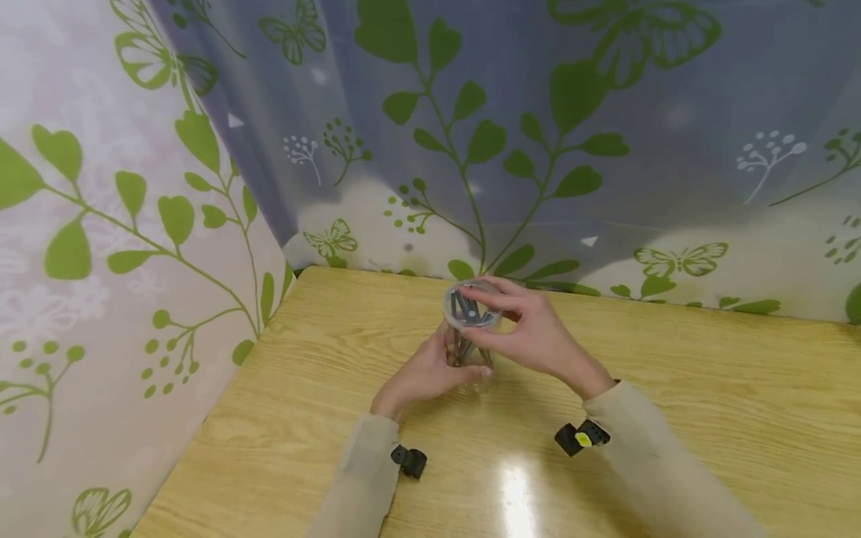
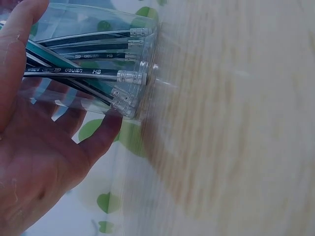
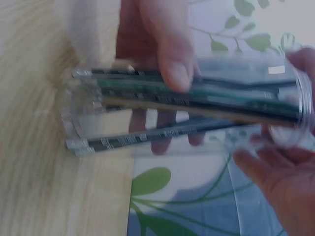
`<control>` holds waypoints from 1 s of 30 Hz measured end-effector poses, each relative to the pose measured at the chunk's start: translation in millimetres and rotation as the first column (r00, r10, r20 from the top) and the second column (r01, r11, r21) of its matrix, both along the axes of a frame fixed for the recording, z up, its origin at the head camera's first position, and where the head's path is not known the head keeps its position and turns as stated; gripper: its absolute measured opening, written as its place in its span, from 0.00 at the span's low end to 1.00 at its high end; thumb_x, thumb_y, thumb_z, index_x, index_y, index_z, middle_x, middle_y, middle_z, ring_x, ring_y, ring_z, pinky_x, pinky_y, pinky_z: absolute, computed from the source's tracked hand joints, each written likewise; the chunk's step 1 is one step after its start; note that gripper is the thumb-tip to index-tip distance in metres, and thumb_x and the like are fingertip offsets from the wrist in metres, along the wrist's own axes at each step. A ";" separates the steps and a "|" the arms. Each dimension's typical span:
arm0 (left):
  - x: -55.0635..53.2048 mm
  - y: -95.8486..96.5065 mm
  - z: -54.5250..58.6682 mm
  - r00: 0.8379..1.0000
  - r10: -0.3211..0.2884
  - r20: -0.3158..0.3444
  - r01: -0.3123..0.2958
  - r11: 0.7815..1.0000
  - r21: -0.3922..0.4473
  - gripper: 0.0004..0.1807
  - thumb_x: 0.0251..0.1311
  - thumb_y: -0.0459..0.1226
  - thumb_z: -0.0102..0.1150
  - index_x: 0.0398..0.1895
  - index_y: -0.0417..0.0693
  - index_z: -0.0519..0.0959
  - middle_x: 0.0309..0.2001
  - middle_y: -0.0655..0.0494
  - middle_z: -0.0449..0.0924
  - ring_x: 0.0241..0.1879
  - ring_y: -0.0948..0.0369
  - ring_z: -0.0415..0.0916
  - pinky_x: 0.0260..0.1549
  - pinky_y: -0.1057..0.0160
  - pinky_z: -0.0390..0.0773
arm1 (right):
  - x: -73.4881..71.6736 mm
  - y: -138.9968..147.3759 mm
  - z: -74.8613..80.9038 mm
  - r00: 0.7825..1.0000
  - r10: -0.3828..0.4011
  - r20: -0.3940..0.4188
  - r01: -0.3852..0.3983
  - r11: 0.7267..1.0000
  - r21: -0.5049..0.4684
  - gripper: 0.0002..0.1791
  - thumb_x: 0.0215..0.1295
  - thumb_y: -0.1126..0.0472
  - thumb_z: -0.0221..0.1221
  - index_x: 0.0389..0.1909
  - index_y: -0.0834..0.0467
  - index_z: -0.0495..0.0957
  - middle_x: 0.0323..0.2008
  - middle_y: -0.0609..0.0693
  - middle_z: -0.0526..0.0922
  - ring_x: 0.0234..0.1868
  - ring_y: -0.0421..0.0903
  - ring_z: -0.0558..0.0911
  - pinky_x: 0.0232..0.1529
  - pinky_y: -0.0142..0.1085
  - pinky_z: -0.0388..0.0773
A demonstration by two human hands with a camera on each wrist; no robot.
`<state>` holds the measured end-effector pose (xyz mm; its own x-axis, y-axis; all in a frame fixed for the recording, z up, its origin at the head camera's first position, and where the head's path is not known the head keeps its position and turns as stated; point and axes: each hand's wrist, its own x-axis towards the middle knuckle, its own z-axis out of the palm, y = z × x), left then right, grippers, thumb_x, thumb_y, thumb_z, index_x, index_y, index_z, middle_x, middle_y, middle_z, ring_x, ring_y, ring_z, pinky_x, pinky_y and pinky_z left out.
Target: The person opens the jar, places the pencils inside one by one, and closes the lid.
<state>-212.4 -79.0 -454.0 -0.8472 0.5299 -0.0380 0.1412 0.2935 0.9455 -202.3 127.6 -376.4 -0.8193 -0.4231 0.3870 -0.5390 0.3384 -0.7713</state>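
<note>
A clear plastic pencil canister (image 3: 216, 66) stands upright close over the wooden table, several pencils inside it. The pencils (image 2: 83, 72) are dark with pale stripes and green sides; HB is printed on one, and their metal ferrules are at the bottom. My left hand (image 1: 425, 370) grips the canister's body from the left, thumb across the near side and fingers behind. From the right, my right hand (image 1: 534, 329) holds the round clear lid (image 3: 305, 103) at the top, thumb on its near edge and fingers over the far edge.
The yellow wood-grain table (image 1: 673, 403) reaches back to a hanging cloth (image 1: 511, 172) printed with green leaves and butterflies. A similar cloth (image 1: 101, 299) hangs along the left edge. Black straps with small cameras (image 1: 412, 463) are on both wrists.
</note>
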 end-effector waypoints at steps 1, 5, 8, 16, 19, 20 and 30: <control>0.2 -0.4 0.2 1.000 0.000 -0.004 -0.001 1.000 -0.005 0.57 0.61 0.53 0.71 0.79 0.85 0.37 0.82 0.67 0.46 0.80 0.55 0.50 0.75 0.38 0.59 | 1.3 -2.0 -0.4 0.999 -0.019 -0.030 0.019 1.000 0.008 0.29 0.63 0.58 0.71 0.66 0.48 0.79 0.72 0.53 0.73 0.70 0.54 0.75 0.61 0.53 0.80; 0.7 -1.2 1.0 1.000 -0.007 -0.003 0.007 1.000 -0.003 0.57 0.60 0.55 0.71 0.79 0.85 0.37 0.82 0.65 0.49 0.80 0.55 0.52 0.74 0.39 0.61 | 3.1 -4.7 -4.9 0.995 -0.034 -0.096 0.034 0.999 -0.001 0.30 0.63 0.59 0.71 0.67 0.51 0.78 0.70 0.54 0.74 0.66 0.54 0.78 0.58 0.50 0.83; 0.5 -0.6 0.9 1.000 -0.009 0.009 0.009 1.000 0.002 0.57 0.59 0.54 0.72 0.79 0.84 0.39 0.82 0.67 0.49 0.80 0.58 0.51 0.76 0.41 0.59 | 0.5 -0.7 -7.7 1.000 0.018 -0.026 -0.020 0.998 -0.066 0.33 0.63 0.65 0.70 0.70 0.53 0.74 0.69 0.54 0.74 0.65 0.54 0.78 0.60 0.47 0.82; -2.6 1.7 1.0 1.000 -0.019 0.002 0.019 0.999 0.026 0.57 0.58 0.49 0.74 0.80 0.81 0.42 0.81 0.68 0.50 0.81 0.58 0.49 0.78 0.42 0.55 | -8.2 8.7 -4.9 0.983 0.131 0.127 -0.098 0.967 -0.237 0.38 0.61 0.75 0.67 0.71 0.63 0.64 0.69 0.60 0.72 0.70 0.61 0.73 0.61 0.33 0.79; -2.4 1.3 0.8 1.000 -0.030 -0.003 0.030 0.999 0.034 0.56 0.58 0.48 0.74 0.80 0.81 0.43 0.82 0.68 0.49 0.81 0.58 0.48 0.78 0.43 0.53 | -6.9 8.1 -5.0 0.982 0.106 0.157 -0.067 0.970 -0.233 0.37 0.60 0.73 0.69 0.69 0.62 0.66 0.68 0.59 0.73 0.70 0.60 0.74 0.61 0.32 0.79; -2.2 1.0 0.7 1.000 -0.031 -0.002 0.031 0.999 0.033 0.56 0.58 0.47 0.74 0.80 0.81 0.43 0.81 0.69 0.49 0.81 0.59 0.48 0.78 0.43 0.53 | -5.9 7.4 -5.2 0.982 0.095 0.163 -0.056 0.972 -0.230 0.35 0.60 0.72 0.70 0.68 0.62 0.68 0.67 0.59 0.74 0.69 0.60 0.74 0.61 0.33 0.80; -1.7 0.6 1.7 0.999 -0.033 -0.039 0.034 0.999 0.033 0.55 0.60 0.48 0.73 0.78 0.85 0.43 0.80 0.74 0.51 0.80 0.64 0.48 0.79 0.45 0.53 | 7.1 -9.2 -4.4 0.991 -0.082 0.103 0.105 0.966 -0.238 0.22 0.54 0.69 0.75 0.48 0.64 0.77 0.60 0.56 0.77 0.60 0.56 0.81 0.54 0.37 0.84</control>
